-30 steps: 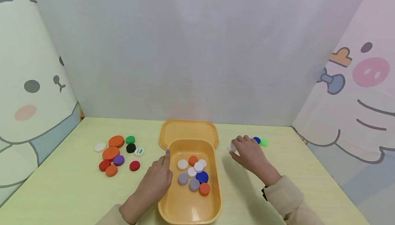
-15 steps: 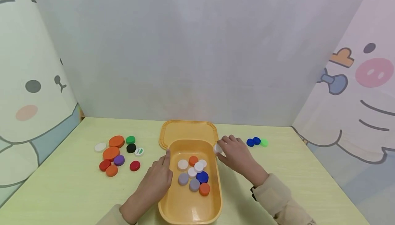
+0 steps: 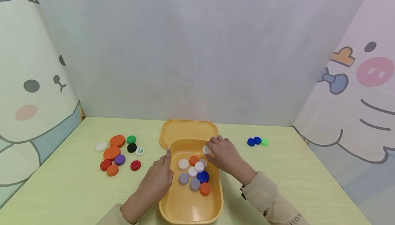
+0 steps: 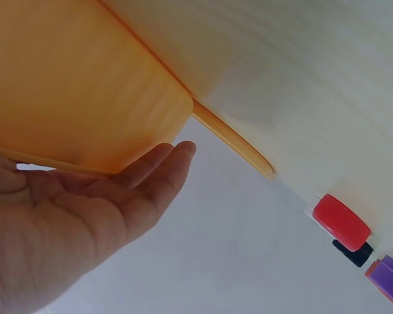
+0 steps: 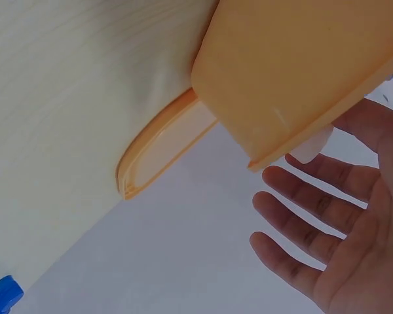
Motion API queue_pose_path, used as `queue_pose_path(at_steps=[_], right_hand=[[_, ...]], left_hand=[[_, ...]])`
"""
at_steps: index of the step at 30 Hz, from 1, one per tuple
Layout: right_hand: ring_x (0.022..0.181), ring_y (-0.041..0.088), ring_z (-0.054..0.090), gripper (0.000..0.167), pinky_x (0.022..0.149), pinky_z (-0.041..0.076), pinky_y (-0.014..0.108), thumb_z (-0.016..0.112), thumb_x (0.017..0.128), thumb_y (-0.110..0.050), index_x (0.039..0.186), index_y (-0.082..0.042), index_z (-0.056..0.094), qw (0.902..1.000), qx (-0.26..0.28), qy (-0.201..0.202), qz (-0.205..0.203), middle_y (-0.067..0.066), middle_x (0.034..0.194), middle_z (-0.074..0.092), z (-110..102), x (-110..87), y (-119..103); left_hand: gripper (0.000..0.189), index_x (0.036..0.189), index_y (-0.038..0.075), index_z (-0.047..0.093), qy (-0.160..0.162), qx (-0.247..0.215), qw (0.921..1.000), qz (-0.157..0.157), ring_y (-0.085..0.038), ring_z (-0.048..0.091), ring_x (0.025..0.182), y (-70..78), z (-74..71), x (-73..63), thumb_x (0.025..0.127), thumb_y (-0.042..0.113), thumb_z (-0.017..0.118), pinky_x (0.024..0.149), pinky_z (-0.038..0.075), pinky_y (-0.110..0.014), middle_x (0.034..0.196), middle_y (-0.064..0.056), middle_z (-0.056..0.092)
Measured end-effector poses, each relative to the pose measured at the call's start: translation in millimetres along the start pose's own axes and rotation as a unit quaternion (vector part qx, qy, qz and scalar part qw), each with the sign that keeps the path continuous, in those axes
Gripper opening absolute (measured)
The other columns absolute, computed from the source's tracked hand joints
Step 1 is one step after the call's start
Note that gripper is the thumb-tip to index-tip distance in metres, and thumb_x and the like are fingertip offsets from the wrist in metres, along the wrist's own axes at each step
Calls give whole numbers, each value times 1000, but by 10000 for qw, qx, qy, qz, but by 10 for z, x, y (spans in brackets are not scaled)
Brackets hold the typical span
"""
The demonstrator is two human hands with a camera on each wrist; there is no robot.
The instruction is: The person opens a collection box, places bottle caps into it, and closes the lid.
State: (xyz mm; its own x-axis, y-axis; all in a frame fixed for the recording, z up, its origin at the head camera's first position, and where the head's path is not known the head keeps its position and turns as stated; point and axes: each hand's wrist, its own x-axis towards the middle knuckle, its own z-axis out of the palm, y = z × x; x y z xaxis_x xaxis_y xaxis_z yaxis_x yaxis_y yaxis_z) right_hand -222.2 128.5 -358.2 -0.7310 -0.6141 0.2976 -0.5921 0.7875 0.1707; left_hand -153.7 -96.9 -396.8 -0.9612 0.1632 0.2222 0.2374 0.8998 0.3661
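Observation:
My right hand pinches a white bottle cap between thumb and forefinger, over the right rim of a yellow-orange plastic box. In the right wrist view the cap shows partly beyond the rim, while the other fingers spread out straight. My left hand rests along the box's left rim, its forefinger extended. The left wrist view shows that hand with its fingers fairly straight against the rim. Inside the box lie several caps: white, grey, a blue cap and two orange ones, such as the orange cap.
A matching lid lies flat behind the box. On the table's left is a spread of caps, among them a purple cap and a red cap. Two blue caps and a light green cap lie right.
My right hand has moved left with the white cap, from the table beside the blue caps to above the box's right rim. The left hand has stayed on the rim.

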Motion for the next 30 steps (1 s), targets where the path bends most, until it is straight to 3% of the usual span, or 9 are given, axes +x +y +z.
queue_pose_path(at_steps=[12,30], right_hand=[[75,15,43,28,64,38,25,66,80,-37,96,-15,62,9994,-180,-125,-250,-1,87,58,111,79,-85],[81,17,49,27,71,42,30,66,79,-35,97,-14,62,9975,-464,-332,-415,0,94,60,245,131,-113]], left_hand=[[58,141,-3,29,-82,26,9999,-52,-31,55,104,4,-7,16,88,15,48,88,47,-44,127,-18,51],[60,142,-1,26,-296,-30,9994,-169,-30,55,106,10,-17,20,89,17,47,90,47,-45,130,-18,49]])
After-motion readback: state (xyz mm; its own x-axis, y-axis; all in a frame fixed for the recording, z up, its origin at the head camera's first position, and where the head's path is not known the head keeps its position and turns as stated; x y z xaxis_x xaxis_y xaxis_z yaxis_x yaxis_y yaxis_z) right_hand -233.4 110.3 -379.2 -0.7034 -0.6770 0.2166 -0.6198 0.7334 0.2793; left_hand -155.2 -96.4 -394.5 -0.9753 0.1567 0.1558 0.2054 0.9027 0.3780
